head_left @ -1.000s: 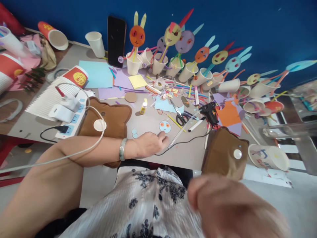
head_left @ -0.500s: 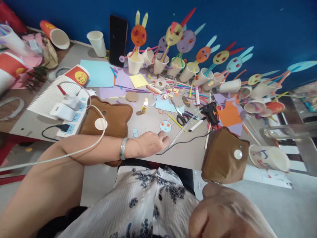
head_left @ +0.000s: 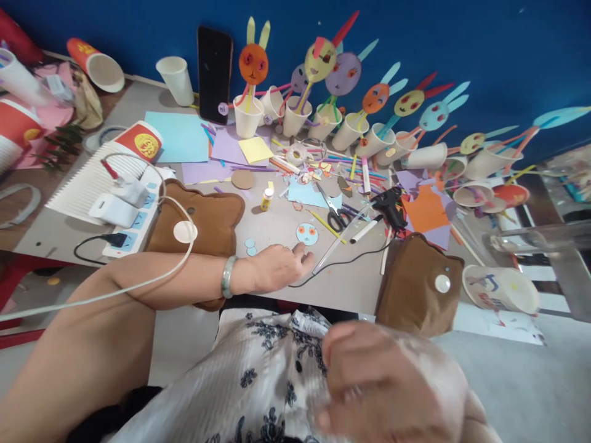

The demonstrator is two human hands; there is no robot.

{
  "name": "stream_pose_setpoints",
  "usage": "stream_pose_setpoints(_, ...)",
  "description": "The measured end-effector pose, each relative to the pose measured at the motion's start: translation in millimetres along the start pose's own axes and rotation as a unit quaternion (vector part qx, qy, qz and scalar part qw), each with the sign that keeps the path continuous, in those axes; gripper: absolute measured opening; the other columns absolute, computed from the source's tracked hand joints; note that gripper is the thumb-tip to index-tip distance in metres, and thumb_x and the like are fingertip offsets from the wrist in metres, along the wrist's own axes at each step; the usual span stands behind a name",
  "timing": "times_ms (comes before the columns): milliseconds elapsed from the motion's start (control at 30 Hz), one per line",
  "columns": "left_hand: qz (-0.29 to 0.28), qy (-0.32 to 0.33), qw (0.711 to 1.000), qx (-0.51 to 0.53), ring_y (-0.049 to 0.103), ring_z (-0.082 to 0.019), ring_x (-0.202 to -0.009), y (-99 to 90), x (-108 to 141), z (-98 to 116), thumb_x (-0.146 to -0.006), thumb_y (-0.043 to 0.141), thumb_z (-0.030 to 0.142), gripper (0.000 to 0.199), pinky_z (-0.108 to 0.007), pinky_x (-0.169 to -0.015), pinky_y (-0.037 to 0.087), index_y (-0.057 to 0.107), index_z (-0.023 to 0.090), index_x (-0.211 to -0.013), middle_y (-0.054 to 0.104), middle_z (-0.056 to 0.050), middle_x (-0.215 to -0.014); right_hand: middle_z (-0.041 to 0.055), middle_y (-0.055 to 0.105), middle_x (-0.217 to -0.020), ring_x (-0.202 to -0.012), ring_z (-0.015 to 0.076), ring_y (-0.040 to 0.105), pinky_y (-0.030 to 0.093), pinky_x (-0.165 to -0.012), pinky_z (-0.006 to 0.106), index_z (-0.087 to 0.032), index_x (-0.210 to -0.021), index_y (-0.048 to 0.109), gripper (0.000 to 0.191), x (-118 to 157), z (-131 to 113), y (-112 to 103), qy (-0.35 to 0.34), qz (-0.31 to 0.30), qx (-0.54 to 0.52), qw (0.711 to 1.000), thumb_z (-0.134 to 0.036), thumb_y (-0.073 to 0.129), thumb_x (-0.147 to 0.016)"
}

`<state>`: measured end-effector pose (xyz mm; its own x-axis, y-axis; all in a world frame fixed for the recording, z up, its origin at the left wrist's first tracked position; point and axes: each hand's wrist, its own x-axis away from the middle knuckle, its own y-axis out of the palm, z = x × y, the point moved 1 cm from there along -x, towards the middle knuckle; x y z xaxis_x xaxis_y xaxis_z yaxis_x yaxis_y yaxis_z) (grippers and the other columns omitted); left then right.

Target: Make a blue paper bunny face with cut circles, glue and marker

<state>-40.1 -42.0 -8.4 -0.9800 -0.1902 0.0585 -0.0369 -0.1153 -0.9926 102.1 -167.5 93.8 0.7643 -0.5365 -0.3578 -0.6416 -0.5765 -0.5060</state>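
My left hand rests on the table near its front edge, loosely bent, with fingertips apart and nothing visible in them. Just beyond those fingertips lies a light blue paper disc face with orange eyes. Two small blue paper circles lie behind the wrist. Raised close to the camera, over my lap, my right hand is smeared by motion. Its fingers look bent, and whether it holds anything does not show. A yellow glue stick stands beyond the left hand, and scissors lie to its right.
Paper cups with rabbit faces on sticks line the back wall. A phone leans there. On the left are a power strip with cables and a brown cushion. A glue gun and another brown cushion are right.
My right hand has risen and moved left over my lap. The left hand stays at the blue face. The whole view has shifted slightly.
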Motion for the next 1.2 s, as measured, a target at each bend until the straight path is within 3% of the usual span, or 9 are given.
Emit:
stream_pose_setpoints(100,-0.009,0.003,1.0,-0.007,0.077,-0.026,-0.077,-0.6,0,0,-0.094,0.037,0.003,0.041,-0.037,-0.058,0.06,0.054,0.007,-0.132,0.065,-0.027,-0.131,0.0057,0.075,-0.09,-0.078,0.0166,0.066,0.055,-0.074,0.032,-0.017,-0.131,0.064,0.035,1,19,-17,0.137,0.034,0.196,0.97,-0.014,0.059,-0.095)
stream_pose_setpoints(233,-0.006,0.014,1.0,0.003,0.075,-0.024,-0.076,-3.9,1,0,-0.101,0.035,0.012,0.036,-0.035,-0.056,0.058,0.054,0.008,-0.131,0.065,-0.025,-0.13,0.0076,0.074,-0.088,-0.079,0.0203,0.067,0.053,-0.072,0.034,-0.015,-0.122,0.069,0.026,23,44,-18,0.249,0.024,0.417,0.874,-0.02,0.055,-0.101)
stream_pose_setpoints(333,-0.011,0.017,1.0,0.005,0.074,-0.022,-0.075,-8.7,3,-1,-0.1,0.034,0.008,0.038,-0.033,-0.056,0.057,0.052,0.008,-0.133,0.067,-0.022,-0.125,0.0075,0.073,-0.083,-0.074,0.0226,0.069,0.051,-0.069,0.035,-0.013,-0.122,0.07,0.028,40,64,-19,0.316,-0.005,0.492,0.811,-0.021,0.052,-0.101)
stream_pose_setpoints(500,-0.02,0.011,1.0,0.015,0.074,-0.022,-0.076,-14.9,3,-1,-0.097,0.034,0.003,0.039,-0.033,-0.059,0.058,0.052,0.008,-0.132,0.067,-0.022,-0.121,0.0075,0.077,-0.091,-0.077,0.0242,0.071,0.051,-0.07,0.036,-0.015,-0.125,0.07,0.031,63,85,-29,0.414,-0.006,0.498,0.762,-0.024,0.054,-0.1)
stream_pose_setpoints(700,-0.009,0.008,1.0,0.022,0.075,-0.023,-0.078,-11.0,1,-1,-0.093,0.037,-0.001,0.038,-0.033,-0.06,0.059,0.056,0.007,-0.125,0.067,-0.023,-0.119,0.0082,0.079,-0.095,-0.074,0.024,0.072,0.049,-0.065,0.035,-0.018,-0.128,0.069,0.037,88,92,-45,0.512,0.02,0.479,0.712,-0.031,0.048,-0.101)
stream_pose_setpoints(867,-0.026,0.006,1.0,0.014,0.075,-0.025,-0.079,-9.8,0,0,-0.093,0.035,-0.002,0.038,-0.035,-0.059,0.06,0.056,0.007,-0.123,0.066,-0.024,-0.119,0.0095,0.079,-0.093,-0.077,0.0264,0.072,0.047,-0.066,0.036,-0.018,-0.126,0.071,0.04,105,102,-63,0.542,0.047,0.489,0.682,-0.035,0.049,-0.098)
stream_pose_setpoints(1033,-0.022,-0.001,1.0,0.017,0.075,-0.024,-0.079,-9.0,0,0,-0.092,0.037,-0.002,0.038,-0.035,-0.059,0.06,0.055,0.007,-0.125,0.066,-0.025,-0.123,0.0126,0.078,-0.097,-0.084,0.0294,0.07,0.048,-0.073,0.039,-0.016,-0.122,0.072,0.041,104,135,-106,0.539,0.128,0.504,0.662,-0.035,0.051,-0.094)
stream_pose_setpoints(1100,-0.026,0.004,1.0,0.011,0.076,-0.025,-0.079,-8.8,0,0,-0.092,0.035,-0.002,0.04,-0.036,-0.059,0.061,0.055,0.006,-0.126,0.065,-0.026,-0.124,0.0147,0.077,-0.093,-0.09,0.0312,0.069,0.048,-0.082,0.042,-0.013,-0.119,0.072,0.039,98,156,-128,0.553,0.153,0.513,0.639,-0.034,0.052,-0.093)
stream_pose_setpoints(1200,-0.027,0.006,1.0,0.007,0.076,-0.026,-0.08,-10.1,0,-1,-0.091,0.036,-0.003,0.041,-0.037,-0.06,0.061,0.055,0.005,-0.127,0.065,-0.026,-0.124,0.0215,0.074,-0.102,-0.098,0.0356,0.066,0.041,-0.092,0.049,-0.01,-0.111,0.073,0.038,86,188,-158,0.588,0.176,0.537,0.579,-0.037,0.053,-0.094)
